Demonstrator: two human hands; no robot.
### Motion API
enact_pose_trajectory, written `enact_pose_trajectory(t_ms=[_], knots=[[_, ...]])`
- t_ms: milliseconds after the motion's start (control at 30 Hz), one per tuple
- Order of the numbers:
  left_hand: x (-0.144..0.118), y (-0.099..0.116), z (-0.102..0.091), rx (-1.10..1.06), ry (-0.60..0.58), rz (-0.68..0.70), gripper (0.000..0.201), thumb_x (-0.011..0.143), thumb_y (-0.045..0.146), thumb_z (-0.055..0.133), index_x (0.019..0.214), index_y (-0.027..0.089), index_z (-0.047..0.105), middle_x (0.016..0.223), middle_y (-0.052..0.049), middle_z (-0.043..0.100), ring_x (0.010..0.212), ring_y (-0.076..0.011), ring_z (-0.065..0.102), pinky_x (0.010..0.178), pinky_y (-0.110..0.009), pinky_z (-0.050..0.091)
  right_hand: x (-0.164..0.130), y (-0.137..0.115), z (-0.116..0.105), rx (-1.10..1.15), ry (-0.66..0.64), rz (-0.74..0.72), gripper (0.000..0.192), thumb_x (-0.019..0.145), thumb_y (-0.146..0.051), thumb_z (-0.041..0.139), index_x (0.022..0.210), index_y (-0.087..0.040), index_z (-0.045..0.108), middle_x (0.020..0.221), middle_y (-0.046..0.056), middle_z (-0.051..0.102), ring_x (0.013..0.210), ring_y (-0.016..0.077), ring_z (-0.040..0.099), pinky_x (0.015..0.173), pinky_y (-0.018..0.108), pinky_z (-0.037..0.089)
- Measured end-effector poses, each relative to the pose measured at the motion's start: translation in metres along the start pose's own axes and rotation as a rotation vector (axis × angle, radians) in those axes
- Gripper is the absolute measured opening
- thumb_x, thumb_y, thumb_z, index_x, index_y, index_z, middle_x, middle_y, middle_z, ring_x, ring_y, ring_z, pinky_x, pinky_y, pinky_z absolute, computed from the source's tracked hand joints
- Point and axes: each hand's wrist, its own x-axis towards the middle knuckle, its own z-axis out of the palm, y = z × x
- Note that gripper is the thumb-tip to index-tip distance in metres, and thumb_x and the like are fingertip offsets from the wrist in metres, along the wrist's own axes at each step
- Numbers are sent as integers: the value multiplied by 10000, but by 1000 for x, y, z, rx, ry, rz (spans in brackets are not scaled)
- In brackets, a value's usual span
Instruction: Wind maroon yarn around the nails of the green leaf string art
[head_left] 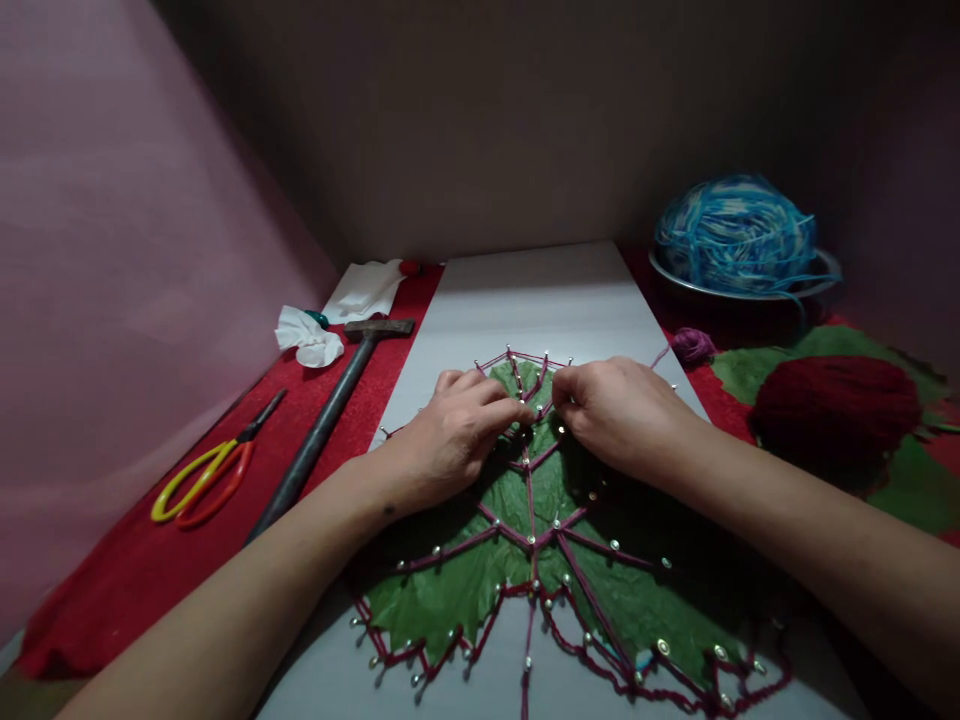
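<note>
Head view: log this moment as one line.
left hand on leaf | right hand pinching purple yarn at nails | hammer, scissors left

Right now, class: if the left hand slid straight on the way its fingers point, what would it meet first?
The left hand points right, across the green leaf. It would probably meet the right hand first; their fingertips look almost touching over the purple yarn, though depth is unclear.

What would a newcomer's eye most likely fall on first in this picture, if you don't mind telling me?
Most likely the big green leaf pinned with nails and outlined in purple yarn on the white board, where the left hand and right hand meet at its top. Next, the blue yarn ball in a bowl at far right, and the yellow-and-red scissors beside a hammer on the left.
</note>
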Motion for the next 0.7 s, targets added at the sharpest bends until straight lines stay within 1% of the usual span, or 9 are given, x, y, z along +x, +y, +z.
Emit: enact_pose_trajectory(t_ms=[200,367,533,700], knots=[[-2,-1,3,112,30,44,365,888,68,408,1154,228,600,988,-74,597,969,-226,466,865,-393,297,5,-8,-4,-101,-40,12,258,775,-204,460,868,-212,701,745,105,674,637,205,575,498,294,240],[-1,0,5,179,25,53,391,872,48,380,1144,220,602,956,-76,595,938,-229,460,854,-401,299,9,-12,-6,-148,-30,3,228,759,-206,482,840,-199,695,773,110,686,678,219,589,510,297,245],[-1,1,4,176,20,51,416,833,20,394,1134,210,610,937,-78,592,918,-232,454,834,-394,309,10,-9,-4,-113,1,-24,227,756,-192,475,802,-214,696,744,90,678,664,202,578,521,293,248],[-2,3,3,166,7,29,399,853,34,384,1136,202,610,952,-86,583,925,-236,456,839,-395,316,8,-4,-1,-57,41,-33,236,757,-195,470,785,-231,702,717,74,670,655,192,562,543,294,268]])
